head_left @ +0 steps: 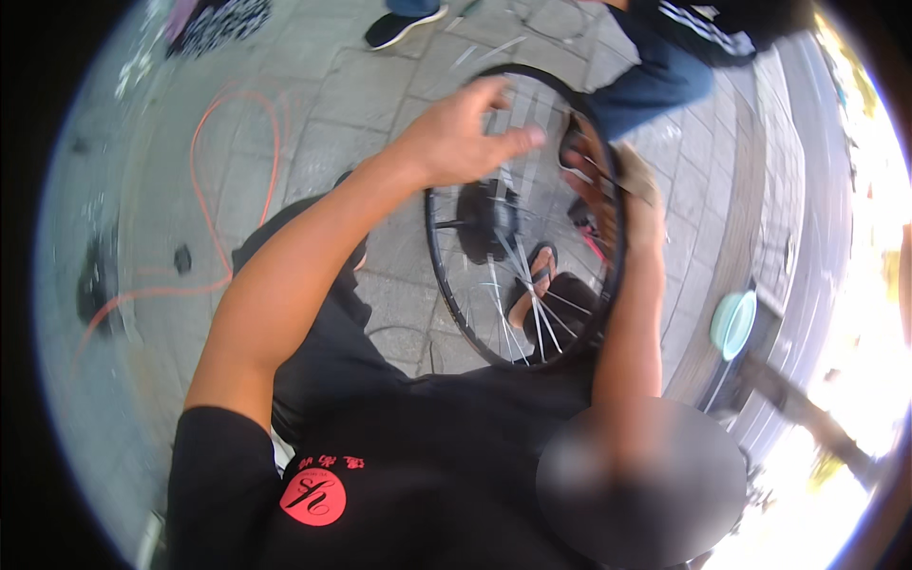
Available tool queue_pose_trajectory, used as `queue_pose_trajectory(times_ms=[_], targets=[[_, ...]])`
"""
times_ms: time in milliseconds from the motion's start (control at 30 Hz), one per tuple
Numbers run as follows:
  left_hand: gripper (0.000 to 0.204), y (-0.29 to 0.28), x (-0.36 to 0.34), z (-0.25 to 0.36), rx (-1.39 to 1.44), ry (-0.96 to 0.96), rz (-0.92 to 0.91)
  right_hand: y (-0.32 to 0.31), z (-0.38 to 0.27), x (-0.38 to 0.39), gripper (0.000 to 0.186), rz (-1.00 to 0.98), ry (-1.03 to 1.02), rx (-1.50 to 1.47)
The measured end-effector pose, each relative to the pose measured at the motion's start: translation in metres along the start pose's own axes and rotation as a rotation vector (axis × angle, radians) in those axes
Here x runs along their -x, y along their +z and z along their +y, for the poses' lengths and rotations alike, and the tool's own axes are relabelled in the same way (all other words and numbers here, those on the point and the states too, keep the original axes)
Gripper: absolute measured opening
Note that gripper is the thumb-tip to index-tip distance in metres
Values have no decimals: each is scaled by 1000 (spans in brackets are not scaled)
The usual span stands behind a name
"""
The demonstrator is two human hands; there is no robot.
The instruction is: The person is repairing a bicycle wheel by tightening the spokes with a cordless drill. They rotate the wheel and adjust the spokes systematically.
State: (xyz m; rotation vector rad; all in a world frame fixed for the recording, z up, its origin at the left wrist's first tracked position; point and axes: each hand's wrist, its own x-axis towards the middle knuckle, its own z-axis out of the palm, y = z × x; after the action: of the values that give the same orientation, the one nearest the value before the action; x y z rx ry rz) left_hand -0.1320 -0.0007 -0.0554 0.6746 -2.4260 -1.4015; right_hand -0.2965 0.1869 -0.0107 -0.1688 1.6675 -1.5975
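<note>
Bicycle wheel [524, 220] held upright over a paved floor [361, 104], in front of the person's chest, seen from above by the head camera. The right hand [635, 204] is wrapped round the right side of the rim, fingers closed on it and on what seems to be a small tool or a strip of tyre, too blurred to tell which. The left hand [465, 133] hovers over the upper left of the wheel, fingers loosely spread and holding nothing, the fingertips just at the spokes; whether they touch one cannot be told. For work on spokes or rim of this kind, the holding hand is best kept firm and low on the rim so that the wheel does not twist, while the free hand feels one spoke at a time rather than sweeping across several; the hub [486, 220] is best kept level with the eyes of the worker, so that any wobble of the rim shows. The wheel itself has a thin black rim, bright metal spokes crossing toward a dark hub with a short axle stub at its left, and no tyre that can be made out on most of its round. Through the spokes a sandalled foot [534, 285] shows below. An orange hose [204, 190] lies looped on the floor at left; a pale green bowl [733, 323] stands at right; another person's legs [655, 81] stand beyond the wheel.
</note>
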Motion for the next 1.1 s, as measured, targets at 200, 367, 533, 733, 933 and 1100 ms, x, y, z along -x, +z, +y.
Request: queue_pose_trajectory(times_ms=[200, 367, 533, 733, 933, 1100], targets=[[58, -25, -10, 18, 699, -396, 216, 76, 19, 20, 39, -162, -149, 110], [22, -58, -12, -20, 779, -482, 301, -30, 11, 2, 51, -263, -26, 765], [17, -61, -9, -27, 838, -448, 290, -237, 86, -59, 58, 158, 194, 1475], [20, -76, -6, -33, 820, -478, 327, -328, 152, -94, 65, 359, 393, 1637], [37, -100, 4, -34, 793, -498, 257, -366, 201, -128, 75, 433, 411, 1634], [53, -96, 0, -25, 748, -504, 201, -403, 215, -127, 80, 409, 202, 1461]])
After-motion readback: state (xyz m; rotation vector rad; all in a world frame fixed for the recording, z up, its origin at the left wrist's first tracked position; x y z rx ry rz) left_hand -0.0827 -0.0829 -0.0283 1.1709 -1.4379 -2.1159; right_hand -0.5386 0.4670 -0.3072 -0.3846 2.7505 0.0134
